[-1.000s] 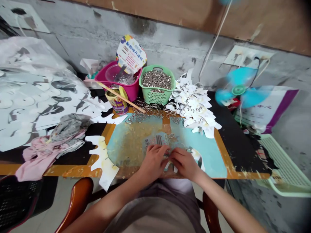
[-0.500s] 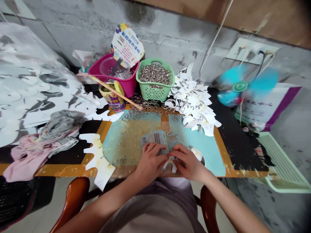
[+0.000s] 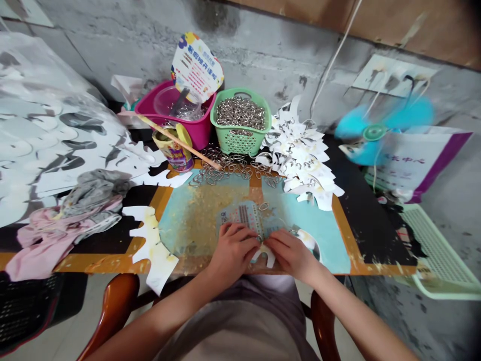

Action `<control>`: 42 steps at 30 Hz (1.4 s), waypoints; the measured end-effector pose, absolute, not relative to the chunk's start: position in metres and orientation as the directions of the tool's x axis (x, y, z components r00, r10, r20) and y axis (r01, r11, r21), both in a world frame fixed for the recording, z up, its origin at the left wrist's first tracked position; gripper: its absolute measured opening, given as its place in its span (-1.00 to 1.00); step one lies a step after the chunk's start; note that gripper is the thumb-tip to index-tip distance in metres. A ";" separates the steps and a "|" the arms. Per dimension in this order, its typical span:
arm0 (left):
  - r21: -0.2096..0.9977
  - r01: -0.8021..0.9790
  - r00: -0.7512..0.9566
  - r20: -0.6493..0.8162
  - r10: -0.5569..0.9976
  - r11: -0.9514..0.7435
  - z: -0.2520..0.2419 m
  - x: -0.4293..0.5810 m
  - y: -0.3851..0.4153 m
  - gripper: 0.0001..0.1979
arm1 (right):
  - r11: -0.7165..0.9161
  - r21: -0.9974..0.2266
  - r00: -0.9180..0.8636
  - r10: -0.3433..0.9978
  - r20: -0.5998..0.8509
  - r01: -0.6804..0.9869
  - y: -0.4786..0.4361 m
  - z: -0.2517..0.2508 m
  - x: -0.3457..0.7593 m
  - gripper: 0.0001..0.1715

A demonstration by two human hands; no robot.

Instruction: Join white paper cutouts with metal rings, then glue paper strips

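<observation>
From the head camera, the left hand (image 3: 232, 250) and right hand (image 3: 291, 255) meet at the table's (image 3: 361, 220) near edge, fingertips almost touching. Both pinch a white paper cutout (image 3: 264, 254) with curled fingers; its lower tabs show between the hands. It lies on the blue mat (image 3: 195, 215), just below a printed card (image 3: 242, 214). A small metal ring (image 3: 259, 238) sits where the fingertips meet; whether either hand grips it I cannot tell. At 12 o'clock from the hands lie loose rings (image 3: 225, 169), and beyond them stands a green basket (image 3: 240, 123) full of rings. At 1 o'clock is a pile of cutouts (image 3: 300, 158), at 2 o'clock a blurred blue fan (image 3: 376, 133). At 11 o'clock stand a can (image 3: 176, 153) and a pink tub (image 3: 175, 113); at 9 o'clock lie crumpled cloths (image 3: 67, 220).
</observation>
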State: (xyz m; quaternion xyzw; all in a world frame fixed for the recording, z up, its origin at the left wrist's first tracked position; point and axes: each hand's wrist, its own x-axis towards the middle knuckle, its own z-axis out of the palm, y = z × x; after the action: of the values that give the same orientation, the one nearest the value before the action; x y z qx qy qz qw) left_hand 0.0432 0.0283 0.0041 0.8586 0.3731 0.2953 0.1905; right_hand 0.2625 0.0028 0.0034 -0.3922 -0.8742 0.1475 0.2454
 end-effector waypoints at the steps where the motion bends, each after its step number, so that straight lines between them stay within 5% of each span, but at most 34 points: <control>1: 0.537 0.532 0.550 0.369 0.749 -0.655 0.005 0.043 0.028 -0.87 | 0.623 -0.499 -0.544 0.778 0.315 0.602 0.001 0.005 0.263 -0.71; 5: 0.491 0.537 0.575 0.382 0.723 -0.686 0.006 0.043 0.026 -0.84 | 0.493 -0.701 -0.428 0.857 0.288 0.515 -0.003 0.016 0.265 -0.51; 9: 0.438 0.544 0.597 0.398 0.697 -0.716 0.005 0.044 0.024 -0.82 | 0.459 -0.775 -0.405 0.868 0.287 0.435 -0.006 0.020 0.264 -0.35; 18: 0.403 0.537 0.624 0.402 0.670 -0.741 0.003 0.044 0.023 -0.80 | 0.600 -0.574 -0.520 0.791 0.323 0.557 -0.015 0.003 0.259 -0.24; 22: 0.466 0.525 0.623 0.361 0.694 -0.713 0.012 0.041 0.024 -0.81 | 0.622 -0.421 -0.544 0.782 0.304 0.660 -0.016 0.003 0.255 -0.22; 26: 0.552 0.520 0.633 0.263 0.728 -0.652 0.023 0.037 0.028 -0.67 | 0.620 -0.407 -0.542 0.785 0.302 0.671 -0.015 0.004 0.253 -0.17; 36: 0.395 0.537 0.782 0.097 0.616 -0.745 0.037 0.057 0.064 -0.89 | 0.562 -0.490 -0.463 0.827 0.320 0.666 -0.020 0.008 0.249 -0.24; 42: 0.185 0.415 0.849 0.275 0.452 -0.891 0.027 0.045 0.048 -0.88 | 0.511 -0.475 -0.442 0.859 0.258 0.717 -0.023 0.007 0.249 -0.40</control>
State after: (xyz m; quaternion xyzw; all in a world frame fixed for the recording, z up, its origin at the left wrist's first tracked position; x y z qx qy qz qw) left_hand 0.0446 0.0477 0.0266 0.9596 0.2257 0.1571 0.0594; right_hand 0.2490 -0.0234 0.0070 -0.4713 -0.8358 0.1494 0.2385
